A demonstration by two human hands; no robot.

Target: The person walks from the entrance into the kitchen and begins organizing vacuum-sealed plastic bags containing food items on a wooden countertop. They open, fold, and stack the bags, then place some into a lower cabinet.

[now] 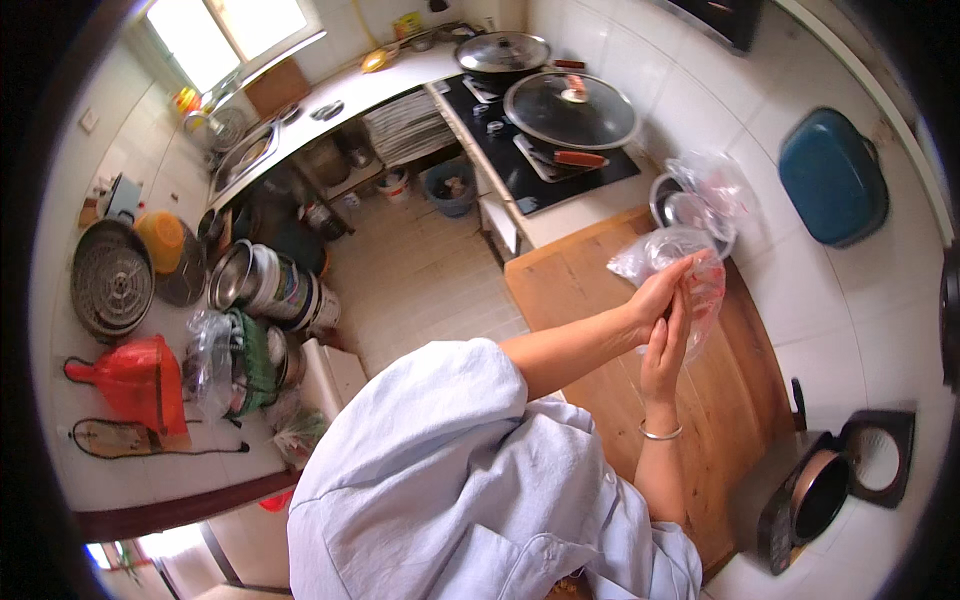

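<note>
Over the wooden table, my left hand and my right hand are pressed together, palm against palm. Which arm belongs to which side is hard to tell, as the forearms come from different directions. A clear plastic bag with red print lies right behind and beside the fingers; whether the hands grip it cannot be made out. Just past the fingertips stands a metal bowl, partly covered by another clear plastic bag. One wrist wears a silver-coloured bangle.
Beyond the table, two lidded pans sit on a black gas hob. An open rice cooker stands at the table's near right. Stacked buckets are at left; a blue bin is on the floor.
</note>
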